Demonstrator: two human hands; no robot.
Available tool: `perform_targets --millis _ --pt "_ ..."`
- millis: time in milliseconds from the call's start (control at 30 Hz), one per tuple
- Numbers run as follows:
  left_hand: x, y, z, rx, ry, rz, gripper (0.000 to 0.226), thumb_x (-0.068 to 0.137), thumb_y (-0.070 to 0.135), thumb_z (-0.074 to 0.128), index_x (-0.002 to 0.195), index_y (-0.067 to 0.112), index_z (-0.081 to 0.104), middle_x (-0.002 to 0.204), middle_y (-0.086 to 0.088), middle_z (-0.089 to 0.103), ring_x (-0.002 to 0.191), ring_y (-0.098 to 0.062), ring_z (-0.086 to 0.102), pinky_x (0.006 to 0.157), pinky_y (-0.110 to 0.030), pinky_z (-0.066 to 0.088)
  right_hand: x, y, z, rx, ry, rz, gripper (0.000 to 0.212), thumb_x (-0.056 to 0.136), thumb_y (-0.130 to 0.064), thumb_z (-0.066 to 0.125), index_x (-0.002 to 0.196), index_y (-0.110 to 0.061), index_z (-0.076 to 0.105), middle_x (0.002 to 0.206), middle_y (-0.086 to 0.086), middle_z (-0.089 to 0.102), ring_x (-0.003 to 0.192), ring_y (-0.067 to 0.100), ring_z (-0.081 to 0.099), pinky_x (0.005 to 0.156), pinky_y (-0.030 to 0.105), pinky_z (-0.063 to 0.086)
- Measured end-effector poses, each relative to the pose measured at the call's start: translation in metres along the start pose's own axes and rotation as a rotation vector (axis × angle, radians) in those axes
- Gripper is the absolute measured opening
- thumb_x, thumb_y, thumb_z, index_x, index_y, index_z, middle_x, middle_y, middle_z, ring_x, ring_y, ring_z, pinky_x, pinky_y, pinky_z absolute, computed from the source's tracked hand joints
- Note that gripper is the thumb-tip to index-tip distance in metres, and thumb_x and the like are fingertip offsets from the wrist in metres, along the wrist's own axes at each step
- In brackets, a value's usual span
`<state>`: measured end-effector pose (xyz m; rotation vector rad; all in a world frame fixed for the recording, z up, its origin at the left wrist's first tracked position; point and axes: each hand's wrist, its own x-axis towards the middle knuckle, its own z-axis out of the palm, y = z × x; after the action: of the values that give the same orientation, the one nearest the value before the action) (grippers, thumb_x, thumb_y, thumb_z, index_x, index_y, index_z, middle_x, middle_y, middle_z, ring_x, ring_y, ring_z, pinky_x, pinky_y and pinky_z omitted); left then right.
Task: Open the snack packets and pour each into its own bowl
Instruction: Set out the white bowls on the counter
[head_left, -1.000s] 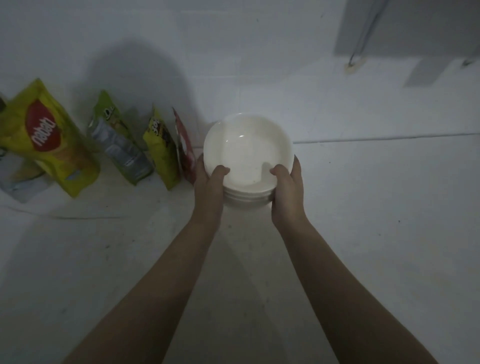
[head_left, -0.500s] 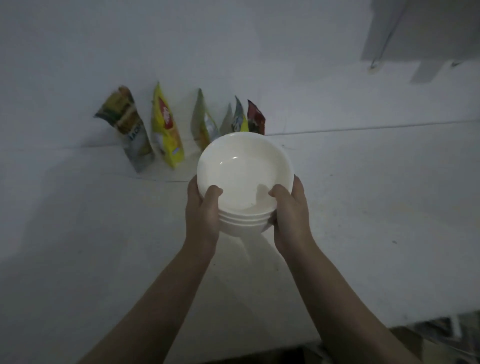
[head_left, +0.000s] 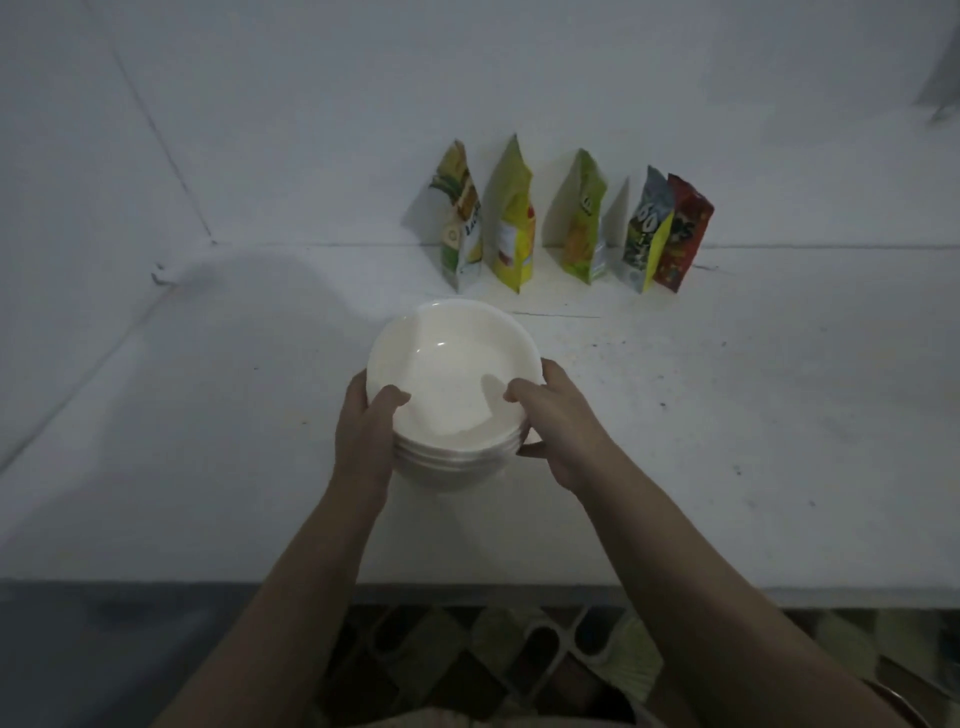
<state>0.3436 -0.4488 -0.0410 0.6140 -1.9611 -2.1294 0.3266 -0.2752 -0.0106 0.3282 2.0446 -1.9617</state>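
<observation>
A stack of white bowls (head_left: 451, 364) is over the white counter, gripped on both sides. My left hand (head_left: 363, 434) clasps the stack's left side, thumb over the top rim. My right hand (head_left: 558, 428) holds the right side, thumb on the rim and fingers under it. Several snack packets stand in a row against the back wall beyond the bowls: a white-green packet (head_left: 460, 218), a yellow packet (head_left: 511, 221), a green packet (head_left: 584, 221), a blue-yellow packet (head_left: 644, 231) and a red packet (head_left: 683, 234). All packets look sealed.
The white counter (head_left: 727, 441) stretches left and right of the bowls, its front edge running below my forearms. Patterned floor tiles (head_left: 467, 665) show beneath the edge. A white wall rises behind the packets.
The view has shifted so the packets now stand to the upper right of the bowls and farther off. Both hands keep the same hold on the stack, which sits closer to the counter's front edge.
</observation>
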Motion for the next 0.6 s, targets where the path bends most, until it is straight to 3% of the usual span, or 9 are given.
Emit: perform_targets --millis 100,233,367,433,533,600 --pt "0.000 -0.003 -0.024 -0.011 0.003 -0.012 0.053 0.064 0.030 0.055 0.117 0.023 0.055 0.106 0.003 0.060 0.100 -0.021 0.056 0.079 -0.037 0.048 0.002 0.000 0.020 -0.066 -0.002 -0.026 0.036 0.092 -0.016 0.051 0.127 -0.026 0.046 0.108 -0.001 0.058 0.088 0.016 0.057 0.085 0.045 0.055" --pt "0.000 -0.006 -0.047 0.040 -0.004 0.019 0.050 0.069 0.035 0.053 0.118 0.029 0.049 0.105 0.010 0.056 0.098 -0.014 0.053 0.081 -0.036 0.048 0.005 -0.004 0.041 -0.166 -0.012 -0.054 0.039 0.092 -0.023 0.055 0.130 -0.021 0.047 0.117 0.003 0.057 0.094 0.019 0.059 0.074 0.038 0.056" --pt "0.004 -0.011 -0.064 0.111 0.003 0.070 0.053 0.076 0.037 0.052 0.129 0.030 0.048 0.117 0.004 0.056 0.106 -0.019 0.054 0.090 -0.041 0.049 0.009 -0.009 0.054 -0.324 -0.067 -0.113 0.040 0.083 -0.008 0.056 0.120 -0.022 0.054 0.116 0.008 0.059 0.097 0.026 0.061 0.063 0.032 0.052" --pt "0.006 -0.013 -0.069 0.151 0.020 0.091 0.051 0.086 0.036 0.054 0.136 0.028 0.046 0.123 0.001 0.055 0.111 -0.022 0.053 0.093 -0.043 0.048 0.012 -0.013 0.058 -0.359 -0.075 -0.152 0.049 0.080 0.000 0.052 0.124 -0.022 0.056 0.110 0.005 0.060 0.098 0.029 0.060 0.066 0.036 0.054" --pt "0.008 -0.015 -0.071 0.187 0.040 0.121 0.041 0.099 0.030 0.049 0.139 0.027 0.045 0.121 0.002 0.055 0.110 -0.022 0.053 0.090 -0.036 0.044 0.014 -0.015 0.063 -0.395 -0.024 -0.208 0.057 0.081 0.002 0.049 0.133 -0.021 0.053 0.104 -0.002 0.056 0.104 0.029 0.057 0.084 0.046 0.056" --pt "0.009 -0.016 -0.071 0.212 0.035 0.131 0.041 0.100 0.032 0.047 0.140 0.026 0.045 0.122 0.001 0.056 0.111 -0.022 0.053 0.090 -0.034 0.042 0.013 -0.014 0.066 -0.424 0.027 -0.289 0.058 0.081 0.003 0.047 0.132 -0.024 0.052 0.107 -0.005 0.055 0.107 0.026 0.055 0.087 0.043 0.052"
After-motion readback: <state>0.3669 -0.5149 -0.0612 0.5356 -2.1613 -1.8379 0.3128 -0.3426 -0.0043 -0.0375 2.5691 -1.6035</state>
